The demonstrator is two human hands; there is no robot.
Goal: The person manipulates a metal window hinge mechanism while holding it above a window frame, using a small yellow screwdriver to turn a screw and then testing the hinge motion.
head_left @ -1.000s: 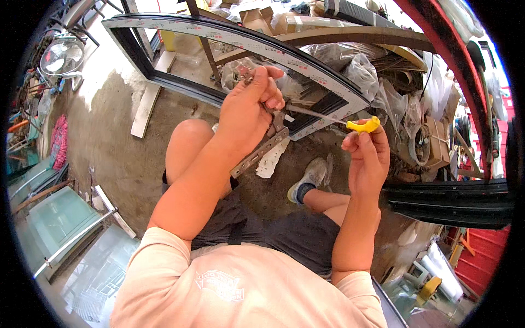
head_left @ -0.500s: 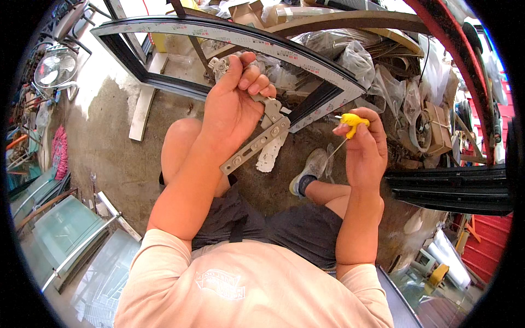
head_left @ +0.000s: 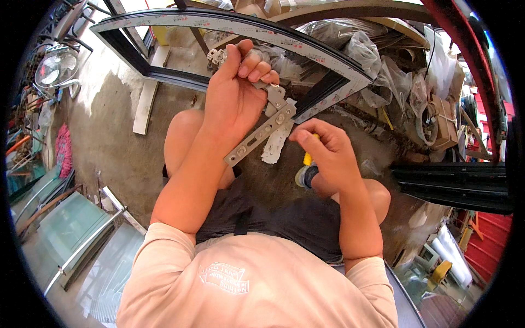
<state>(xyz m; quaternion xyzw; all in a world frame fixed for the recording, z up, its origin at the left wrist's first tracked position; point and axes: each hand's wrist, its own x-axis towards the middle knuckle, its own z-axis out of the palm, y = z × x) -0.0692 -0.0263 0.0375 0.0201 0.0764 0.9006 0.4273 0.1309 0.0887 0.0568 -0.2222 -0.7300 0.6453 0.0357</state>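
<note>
My left hand [head_left: 238, 93] is closed around a bundle of metal window hinges [head_left: 260, 135]. A long slotted arm with rivets slants down from the fist, and a whitish, worn strip [head_left: 279, 145] hangs beside it. More metal ends stick out above the thumb. Just to the right, my right hand [head_left: 325, 147] pinches a small yellow-handled tool [head_left: 309, 158]. Its fingertips are close to the hinge's lower right side; whether they touch is hidden. Most of the tool is covered by the fingers. Beyond both hands leans a curved black-and-white window frame [head_left: 219, 23].
Plastic bags [head_left: 361, 52] and a cardboard box [head_left: 442, 123] are piled at the far right. Black profiles [head_left: 454, 186] jut in at the right. Glass panes [head_left: 68, 224] lean at the left, near a pink mop head [head_left: 63, 150]. A pale strip [head_left: 145, 106] lies on the floor.
My right hand has moved left and down toward the hinges, turning so that the yellow tool now points downward. My left hand keeps its grip, shifted only slightly.
</note>
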